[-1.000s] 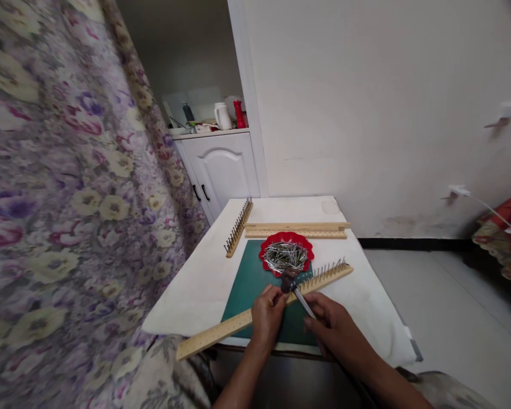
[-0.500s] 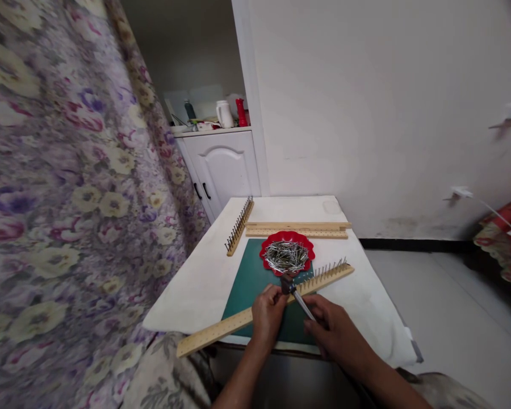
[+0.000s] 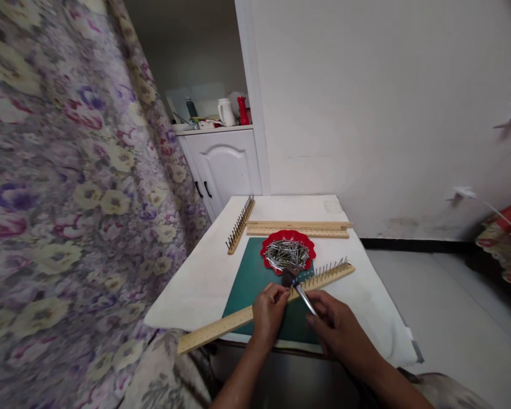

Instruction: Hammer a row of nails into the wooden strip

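Observation:
A hammer (image 3: pixel 305 299) is gripped by its metal shaft in my right hand (image 3: pixel 338 326), its dark head just above my left fingertips. My left hand (image 3: pixel 269 312) is closed in a pinch on a nail, mostly hidden by the fingers, at the middle of a long wooden strip (image 3: pixel 217 329). This strip lies slantwise over a green mat (image 3: pixel 249 275). Upright nails (image 3: pixel 326 271) stand in a row along its right part, while the left part shows small holes. Behind the hammer, a red scalloped bowl (image 3: pixel 264 254) holds a heap of loose nails (image 3: pixel 287 254).
Two wooden strips (image 3: pixel 298 232) lie across the back of the white-covered table (image 3: pixel 187 289). Another strip studded with nails (image 3: pixel 241 226) lies at the back left. A floral curtain (image 3: pixel 89 199) hangs on the left, beside a white cabinet (image 3: pixel 223 165). A wall (image 3: pixel 366 113) stands behind.
The hammer head has risen slightly above my left fingertips. My left hand stays pinched in the same place on the wooden strip.

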A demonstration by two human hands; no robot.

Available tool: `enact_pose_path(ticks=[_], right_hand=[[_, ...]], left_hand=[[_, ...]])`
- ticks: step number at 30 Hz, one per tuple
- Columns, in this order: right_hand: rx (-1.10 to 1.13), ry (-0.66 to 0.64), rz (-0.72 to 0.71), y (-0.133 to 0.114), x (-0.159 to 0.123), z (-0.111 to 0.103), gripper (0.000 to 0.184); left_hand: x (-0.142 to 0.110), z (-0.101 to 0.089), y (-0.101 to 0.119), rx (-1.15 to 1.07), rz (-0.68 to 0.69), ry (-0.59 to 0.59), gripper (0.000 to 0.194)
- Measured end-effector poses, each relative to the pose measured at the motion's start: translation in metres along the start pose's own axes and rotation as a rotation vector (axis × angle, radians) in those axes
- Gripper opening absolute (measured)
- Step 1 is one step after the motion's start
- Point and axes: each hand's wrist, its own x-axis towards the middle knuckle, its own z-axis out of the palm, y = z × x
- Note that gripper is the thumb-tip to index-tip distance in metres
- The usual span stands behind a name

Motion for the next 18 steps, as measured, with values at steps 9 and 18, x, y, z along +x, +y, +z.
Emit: enact_pose_path(ticks=[9,18], right_hand=[[-0.018,-0.007,0.029,0.007,0.003,-0.001,0.033],[-0.074,-0.002,0.017,0.010,0.004,0.001,0.035]], left_hand=[[0.000,0.002,-0.004,0.002,0.006,0.010,0.021],[0.000,0.002,-0.006,0.006,0.021,0.013,0.020]])
